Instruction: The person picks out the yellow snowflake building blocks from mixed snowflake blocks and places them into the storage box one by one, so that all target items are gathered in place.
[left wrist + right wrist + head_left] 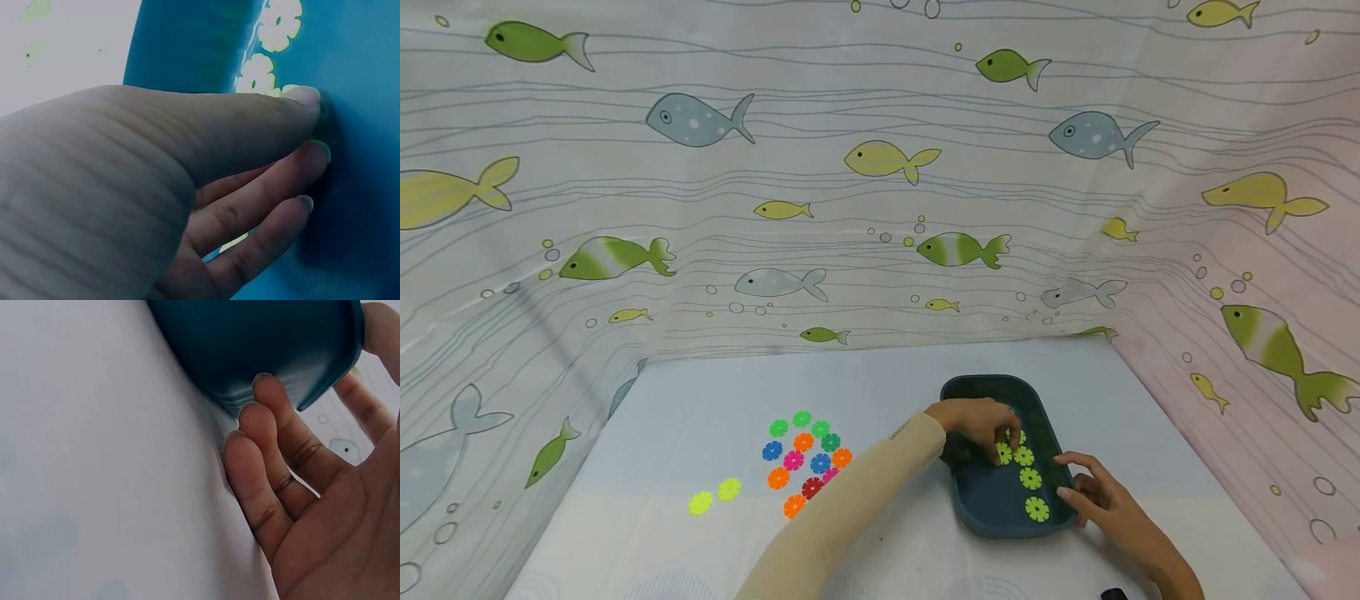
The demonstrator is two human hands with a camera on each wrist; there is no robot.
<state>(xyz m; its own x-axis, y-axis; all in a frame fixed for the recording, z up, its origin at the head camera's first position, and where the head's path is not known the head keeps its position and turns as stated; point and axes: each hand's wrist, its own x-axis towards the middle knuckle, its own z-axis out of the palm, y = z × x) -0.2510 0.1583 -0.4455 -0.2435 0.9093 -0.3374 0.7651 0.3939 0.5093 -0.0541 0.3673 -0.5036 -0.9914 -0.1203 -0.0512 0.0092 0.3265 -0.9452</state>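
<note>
A dark blue-green tray (pixel 985 500) stands on the white table, with several yellow-green flower-shaped discs (pixel 1037 509) in a line along its right side. My left hand (pixel 979 423) reaches into the tray from the left, thumb and fingers bent together over a yellow-green disc (pixel 1003 453) near the line's far end. In the left wrist view, the edge of a disc shows at the thumb tip; the fingers hide the rest. My right hand (pixel 1108 498) holds the tray's right side near the front corner, thumb at the rim and fingers against the outer wall (pixel 262 350).
Left of the tray lies a loose group of discs in green, blue, orange (pixel 778 477), pink and red, partly behind the left sleeve (pixel 850 508). Two yellow discs (pixel 701 503) lie farther left. A small black object (pixel 1114 594) shows at the front edge. Fish-printed cloth walls surround the table.
</note>
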